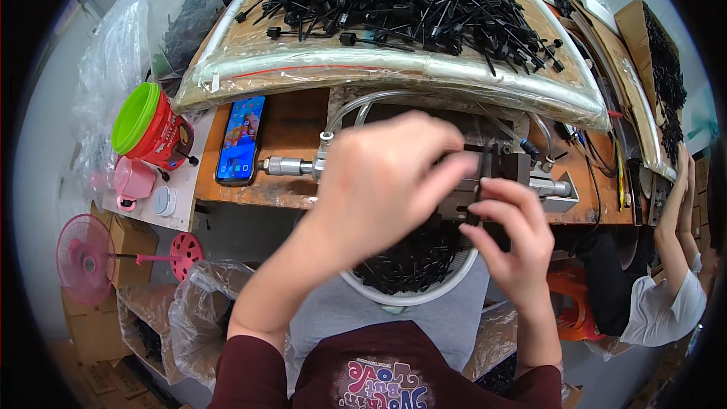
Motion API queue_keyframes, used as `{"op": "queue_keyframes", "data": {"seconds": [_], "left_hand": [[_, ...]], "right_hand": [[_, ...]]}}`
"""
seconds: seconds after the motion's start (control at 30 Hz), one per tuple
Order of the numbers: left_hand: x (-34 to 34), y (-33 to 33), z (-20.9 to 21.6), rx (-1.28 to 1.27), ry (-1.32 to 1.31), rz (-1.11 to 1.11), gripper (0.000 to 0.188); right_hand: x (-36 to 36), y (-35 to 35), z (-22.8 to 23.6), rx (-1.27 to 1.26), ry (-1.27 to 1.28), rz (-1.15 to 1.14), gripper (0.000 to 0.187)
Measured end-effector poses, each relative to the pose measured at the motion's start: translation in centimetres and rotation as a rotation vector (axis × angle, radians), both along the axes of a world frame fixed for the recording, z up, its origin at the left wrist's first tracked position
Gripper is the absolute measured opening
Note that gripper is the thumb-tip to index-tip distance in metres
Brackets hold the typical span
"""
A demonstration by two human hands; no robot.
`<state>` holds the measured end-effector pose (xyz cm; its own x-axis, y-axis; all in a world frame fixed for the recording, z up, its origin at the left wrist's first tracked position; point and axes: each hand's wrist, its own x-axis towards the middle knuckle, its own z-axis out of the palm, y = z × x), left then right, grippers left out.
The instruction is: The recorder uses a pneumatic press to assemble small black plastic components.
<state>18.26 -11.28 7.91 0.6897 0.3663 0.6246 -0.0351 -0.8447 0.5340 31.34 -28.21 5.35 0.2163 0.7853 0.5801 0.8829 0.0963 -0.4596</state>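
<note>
My left hand [386, 174] is smeared by motion over a small metal clamping fixture [515, 170] on the bench. Its thumb and fingers point toward the fixture's dark block, and whether they grip anything cannot be made out. At the fixture's front edge, my right hand [519, 238] has its thumb and fingertips closed around a small black plastic part [473, 216]. Below both hands, a white round basket [413, 299] holds many short black pieces [405, 261]. My left hand and wrist hide much of the fixture's left side.
A plastic-wrapped board [318, 67] heaped with black stemmed parts [409, 0] spans the bench's back. Left are a phone [241, 140], red bucket [155, 132], pink cup [134, 179] and pink fan [87, 259]. Air tubes [363, 102] run behind the fixture. Another person [666, 295] works at right.
</note>
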Motion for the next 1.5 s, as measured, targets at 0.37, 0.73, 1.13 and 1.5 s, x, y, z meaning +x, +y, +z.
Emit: {"op": "queue_keyframes", "data": {"seconds": [0.37, 0.73, 1.13, 1.5], "left_hand": [[12.0, 10.0, 4.6, 0.461, -0.159, 0.365, 0.014], [14.7, 12.9, 4.6, 0.089, -0.034, 0.358, 0.025], [5.9, 5.8, 6.9, -0.333, -0.267, -0.182, 0.026], [0.1, -2.1, -0.2, 0.064, -0.038, -0.118, 0.026]], "right_hand": [[-1.7, 0.7, -4.8, -0.105, -0.259, 0.031, 0.02], [-1.5, 1.7, -4.7, -0.111, -0.297, -0.007, 0.017], [0.9, 1.4, -1.7, -0.088, -0.002, 0.041, 0.028], [8.0, 13.8, 7.3, 0.196, -0.634, -0.059, 0.013]]}}
